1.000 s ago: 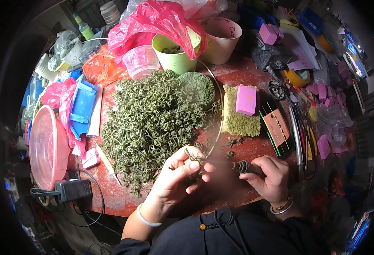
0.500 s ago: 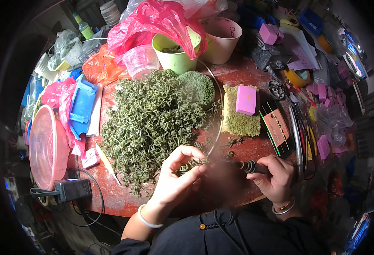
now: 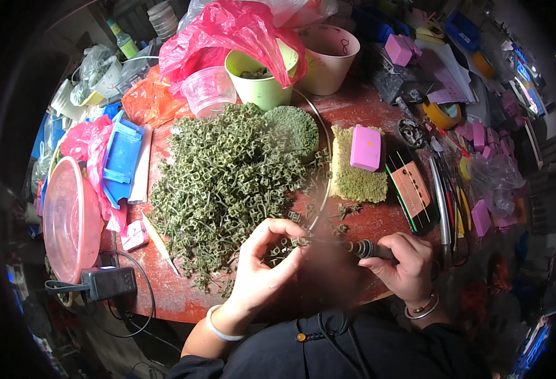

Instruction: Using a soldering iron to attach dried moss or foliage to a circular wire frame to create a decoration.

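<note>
My left hand (image 3: 266,254) is closed in a pinch around small green pieces (image 3: 283,250) shaped like square frames on stems. They match the large heap of green pieces (image 3: 224,183) beyond it. In my right hand (image 3: 407,264) is a hand tool (image 3: 367,249) with a dark, ringed grip, pointing left toward the pinched pieces. A blurred, hazy patch covers the tool's front end, so I cannot tell whether it touches them. A thin pale tube (image 3: 324,202) curves down from the pots to near my left fingertips.
Beyond my hands stand a yellow sponge (image 3: 359,186) with a pink block (image 3: 366,149), a green round pad (image 3: 295,132) and a light green pot (image 3: 259,91). Right lies a black-edged case (image 3: 412,189). A pink basin (image 3: 70,221) and black adapter (image 3: 109,282) sit left.
The tool and my right hand have shifted slightly to the left. My left hand keeps its pinch, with the pieces tilted a little differently.
</note>
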A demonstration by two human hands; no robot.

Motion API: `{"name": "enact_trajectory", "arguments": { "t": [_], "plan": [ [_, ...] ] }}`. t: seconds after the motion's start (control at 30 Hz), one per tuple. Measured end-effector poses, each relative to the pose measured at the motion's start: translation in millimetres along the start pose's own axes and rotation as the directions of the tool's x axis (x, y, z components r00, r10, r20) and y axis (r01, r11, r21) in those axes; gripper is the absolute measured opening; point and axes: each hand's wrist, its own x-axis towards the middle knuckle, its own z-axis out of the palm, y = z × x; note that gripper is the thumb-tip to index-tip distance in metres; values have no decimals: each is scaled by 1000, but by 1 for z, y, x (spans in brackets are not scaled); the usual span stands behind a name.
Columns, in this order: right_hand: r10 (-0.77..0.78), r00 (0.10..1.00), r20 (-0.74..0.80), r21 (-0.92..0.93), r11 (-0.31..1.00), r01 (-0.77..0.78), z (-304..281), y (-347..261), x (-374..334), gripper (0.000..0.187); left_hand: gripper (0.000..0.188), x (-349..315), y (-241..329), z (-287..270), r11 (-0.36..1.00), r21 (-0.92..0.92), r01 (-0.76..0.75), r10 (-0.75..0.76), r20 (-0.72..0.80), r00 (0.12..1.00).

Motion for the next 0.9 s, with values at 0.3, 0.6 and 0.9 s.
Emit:
{"name": "enact_trajectory", "arguments": {
  "t": [0.3,0.6,0.9],
  "plan": [
    [10,1000,13,6,1000,-10,0,1,0,41,20,0,-2,-1,999,38,-34,34,6,999],
    [6,1000,-22,16,1000,-6,0,3,-1,41,20,1,-4,-1,999,25,-22,22,-3,1000],
    [22,1000,-5,-7,1000,-22,-2,1,-1,40,20,0,1,2,1000,-9,9,-9,-14,1000]
  ]
}}
